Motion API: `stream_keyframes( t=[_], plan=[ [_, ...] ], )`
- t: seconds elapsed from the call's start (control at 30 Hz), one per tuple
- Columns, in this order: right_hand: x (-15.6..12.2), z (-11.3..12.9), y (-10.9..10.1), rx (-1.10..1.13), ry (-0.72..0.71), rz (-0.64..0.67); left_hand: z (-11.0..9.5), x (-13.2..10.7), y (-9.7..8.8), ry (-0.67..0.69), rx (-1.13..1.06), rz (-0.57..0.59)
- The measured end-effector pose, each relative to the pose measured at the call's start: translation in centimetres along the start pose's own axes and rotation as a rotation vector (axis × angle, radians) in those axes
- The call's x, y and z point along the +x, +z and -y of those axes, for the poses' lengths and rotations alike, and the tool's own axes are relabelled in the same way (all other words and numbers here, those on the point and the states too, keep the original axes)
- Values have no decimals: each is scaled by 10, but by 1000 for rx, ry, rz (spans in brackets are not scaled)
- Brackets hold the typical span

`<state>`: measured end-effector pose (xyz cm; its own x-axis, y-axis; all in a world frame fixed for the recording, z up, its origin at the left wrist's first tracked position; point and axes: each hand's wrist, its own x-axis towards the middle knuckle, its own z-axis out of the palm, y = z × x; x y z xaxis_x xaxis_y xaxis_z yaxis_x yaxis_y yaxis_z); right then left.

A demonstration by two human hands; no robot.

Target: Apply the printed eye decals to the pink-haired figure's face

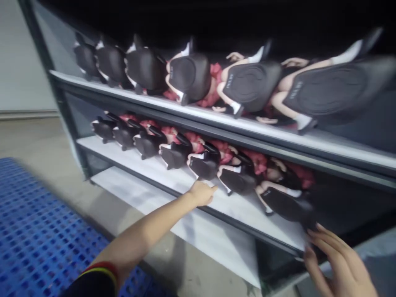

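Our hands are well apart at the white middle shelf board (241,209) of a dark-framed rack. On it, at the right end of a slanting row, lies the nearest black-based figurine with pale legs, white socks and red frills (286,204), its flat base facing us. Our right hand (345,262) has its fingers bent at that base's far end; our left hand (202,194), index finger extended, is at the board's front edge.

To handle it well, we judge it best to guide the figurine by its solid base, sparing the thin legs, and match its neighbours' tilt and spacing.

Blur and overlap hide whether our right fingers grip or merely touch. We cannot tell what lies under our curled left fingers. The figurine's upper body sinks into shadow, and our right wrist is cut off.
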<state>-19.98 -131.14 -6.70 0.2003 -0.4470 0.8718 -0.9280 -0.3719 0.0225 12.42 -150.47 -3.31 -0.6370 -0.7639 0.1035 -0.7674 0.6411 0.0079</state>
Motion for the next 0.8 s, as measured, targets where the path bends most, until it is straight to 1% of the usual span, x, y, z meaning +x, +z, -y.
stream_keyframes(
  t=[0.07,0.17,0.23,0.3,0.4,0.47,0.5,0.6,0.67,0.73,0.8],
  plan=[
    [5,-13,0,-69,81,9,-2,-14,8,35,11,-14],
    [14,-41,15,-138,246,-21,4,-30,15,63,33,-64],
    [21,-60,31,-164,374,-49,10,-30,11,71,40,-137],
    [29,-79,46,-175,514,-65,13,-20,3,72,32,-233],
    [49,-104,62,-157,719,-55,6,13,-13,87,-16,-367],
    [68,-122,70,-108,821,-26,-4,44,-21,108,-54,-411],
    [79,-131,74,-68,861,-2,-10,61,-25,115,-68,-415],
    [113,-157,82,127,931,120,-22,111,-32,123,-86,-372],
    [130,-171,86,293,946,217,-23,138,-35,131,-85,-310],
    [139,-183,89,422,954,282,-20,158,-38,148,-90,-240],
    [142,-195,95,486,964,319,-15,169,-39,164,-107,-178]
  ],
)
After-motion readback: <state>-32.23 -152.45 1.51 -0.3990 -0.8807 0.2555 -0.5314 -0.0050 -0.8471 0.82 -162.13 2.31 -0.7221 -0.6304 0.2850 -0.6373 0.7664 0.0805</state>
